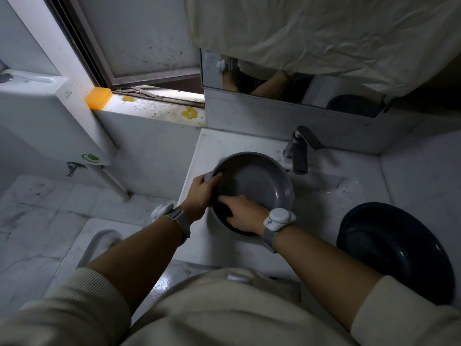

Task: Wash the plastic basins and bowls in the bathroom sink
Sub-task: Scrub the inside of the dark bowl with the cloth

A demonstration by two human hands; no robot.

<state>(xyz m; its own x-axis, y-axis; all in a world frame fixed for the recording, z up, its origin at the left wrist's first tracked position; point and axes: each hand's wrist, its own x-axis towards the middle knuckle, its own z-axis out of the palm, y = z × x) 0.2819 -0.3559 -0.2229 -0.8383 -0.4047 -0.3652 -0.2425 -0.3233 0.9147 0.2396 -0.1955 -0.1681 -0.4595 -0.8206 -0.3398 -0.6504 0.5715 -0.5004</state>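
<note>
A grey plastic basin sits tilted in the white sink, its open side facing me. My left hand grips the basin's left rim, thumb inside. My right hand is inside the basin at its near wall, pressing a dark scrubbing pad against the plastic. A dark blue basin rests on the sink counter to the right, apart from both hands. Both wrists carry white strap-on devices.
The chrome faucet stands behind the grey basin, with no water running. An orange soap bar lies on the window ledge at left. A mirror half covered by cloth hangs behind. A toilet cistern is at far left.
</note>
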